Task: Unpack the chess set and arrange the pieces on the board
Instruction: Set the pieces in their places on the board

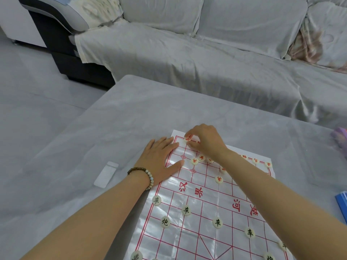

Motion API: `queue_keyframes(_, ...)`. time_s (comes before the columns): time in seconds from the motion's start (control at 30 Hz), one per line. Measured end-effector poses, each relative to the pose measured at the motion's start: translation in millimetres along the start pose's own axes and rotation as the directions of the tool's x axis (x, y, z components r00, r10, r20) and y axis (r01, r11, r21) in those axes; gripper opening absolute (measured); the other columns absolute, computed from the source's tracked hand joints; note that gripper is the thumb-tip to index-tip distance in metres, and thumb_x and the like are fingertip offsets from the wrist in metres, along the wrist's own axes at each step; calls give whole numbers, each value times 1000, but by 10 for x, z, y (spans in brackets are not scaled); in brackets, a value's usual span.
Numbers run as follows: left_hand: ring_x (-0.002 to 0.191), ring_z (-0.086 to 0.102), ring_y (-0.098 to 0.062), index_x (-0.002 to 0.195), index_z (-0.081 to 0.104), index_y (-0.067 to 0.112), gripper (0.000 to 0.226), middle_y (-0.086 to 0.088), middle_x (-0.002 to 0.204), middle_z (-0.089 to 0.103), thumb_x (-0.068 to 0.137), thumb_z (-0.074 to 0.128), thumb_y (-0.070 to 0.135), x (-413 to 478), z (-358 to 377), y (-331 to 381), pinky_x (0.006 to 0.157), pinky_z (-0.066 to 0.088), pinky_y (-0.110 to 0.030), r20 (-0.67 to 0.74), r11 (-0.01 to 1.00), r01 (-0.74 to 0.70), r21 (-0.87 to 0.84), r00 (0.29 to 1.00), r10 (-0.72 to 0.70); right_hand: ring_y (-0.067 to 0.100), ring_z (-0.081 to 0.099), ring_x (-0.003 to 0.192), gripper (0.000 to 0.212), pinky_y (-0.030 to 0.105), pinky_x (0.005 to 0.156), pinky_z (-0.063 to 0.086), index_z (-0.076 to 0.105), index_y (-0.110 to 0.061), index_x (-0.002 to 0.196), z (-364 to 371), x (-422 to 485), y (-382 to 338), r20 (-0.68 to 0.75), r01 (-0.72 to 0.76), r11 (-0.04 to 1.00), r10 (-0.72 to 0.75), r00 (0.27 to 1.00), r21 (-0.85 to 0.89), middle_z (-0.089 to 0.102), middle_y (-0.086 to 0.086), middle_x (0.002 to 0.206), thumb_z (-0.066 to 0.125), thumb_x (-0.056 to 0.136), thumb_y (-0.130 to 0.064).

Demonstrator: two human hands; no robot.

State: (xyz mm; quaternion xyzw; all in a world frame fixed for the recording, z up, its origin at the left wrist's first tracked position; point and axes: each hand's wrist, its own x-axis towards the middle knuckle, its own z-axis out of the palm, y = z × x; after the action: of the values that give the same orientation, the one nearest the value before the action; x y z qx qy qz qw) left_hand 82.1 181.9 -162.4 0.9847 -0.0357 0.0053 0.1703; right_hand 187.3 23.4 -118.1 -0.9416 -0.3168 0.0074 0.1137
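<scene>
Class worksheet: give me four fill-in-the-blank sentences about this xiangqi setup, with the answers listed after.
1. The right hand pinches a red-marked piece at the far ____ corner of the xiangqi board.
2. The left hand lies ____ on the board's edge.
3. The bead bracelet is on the ____ wrist.
4. The near pieces bear ____ characters.
Answers: left, flat, left, black.

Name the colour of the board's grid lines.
Red grid lines on a glossy white board; the head view shows it.

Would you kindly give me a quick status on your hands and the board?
Left hand flat, pressing the board at its far left edge. Right hand pinching a red-lettered piece at the far corner. Neighbouring pieces sit apart; nothing in the way.
</scene>
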Motion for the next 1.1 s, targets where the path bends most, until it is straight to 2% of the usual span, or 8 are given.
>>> queue_keyframes(0.13, 143, 2, -8, 145, 19, 34, 74, 13, 155, 9, 80, 17, 70, 0, 12, -10, 117, -3, -33, -7, 1000, -1, -8, 1000, 1, 14, 50, 111, 31, 29, 98, 29, 60, -28, 117, 34, -21, 17, -32, -50, 997, 52, 998, 58, 61, -8, 118, 62, 87, -37)
queue_keyframes(0.27, 143, 2, -7, 145, 20, 33, 73, 13, 155, 10, 81, 19, 69, 4, 15, -13, 117, -3, -33, -18, 1000, -3, -11, 1000, 2, 15, 52, 102, 35, 29, 94, 32, 63, -25, 110, 94, 1, -2, -76, -107, 994, 107, 991, 3, 62, -5, 108, 61, 84, -49)
queue_keyframes(0.4, 143, 3, -7, 145, 21, 34, 72, 13, 155, 11, 82, 21, 69, 0, 19, -15, 118, -2, -34, -20, 1000, -7, -11, 1000, 7, 15, 53, 99, 27, 28, 92, 32, 64, -27, 107, 98, 6, 14, -76, -110, 994, 111, 991, 19, 60, -5, 104, 59, 87, -44)
queue_keyframes(0.5, 143, 3, -7, 145, 20, 34, 72, 12, 155, 10, 82, 20, 69, 2, 11, -15, 118, -1, -35, -15, 1000, -4, -5, 1000, 4, 14, 52, 101, 23, 28, 92, 30, 64, -31, 108, 84, -10, 59, -45, -90, 995, 92, 995, 43, 60, -6, 107, 59, 88, -40)
queue_keyframes(0.63, 143, 3, -8, 145, 20, 33, 73, 12, 155, 11, 82, 20, 68, -2, -2, 2, 118, -2, -35, -15, 1000, -3, -10, 1000, 3, 13, 55, 101, 29, 31, 94, 39, 63, -29, 112, 84, -34, 68, -40, -124, 987, 129, 991, 100, 61, -7, 109, 62, 86, -42)
queue_keyframes(0.7, 143, 2, -8, 146, 20, 33, 71, 12, 155, 10, 83, 21, 68, -5, -9, 2, 118, -2, -35, -9, 1000, -6, -7, 1000, 6, 12, 56, 98, 31, 34, 94, 42, 64, -26, 107, 90, -42, 59, -72, -149, 981, 159, 985, 120, 62, -7, 107, 64, 83, -46)
queue_keyframes(0.8, 143, 2, -7, 146, 19, 33, 70, 12, 155, 9, 84, 21, 68, -2, -14, 1, 118, -2, -35, -2, 1000, -2, -1, 1000, 2, 12, 56, 96, 27, 31, 93, 40, 68, -25, 99, 105, -34, 56, -101, -173, 980, 183, 978, 103, 63, -5, 106, 63, 83, -47)
queue_keyframes(1.1, 143, 2, -7, 145, 19, 34, 74, 13, 155, 10, 80, 18, 69, -8, -18, 12, 118, -2, -34, -2, 1000, 4, 1, 1000, -4, 12, 55, 95, 25, 32, 95, 40, 69, -26, 101, 101, -15, 67, -88, -167, 980, 176, 980, 105, 64, -5, 107, 64, 84, -43)
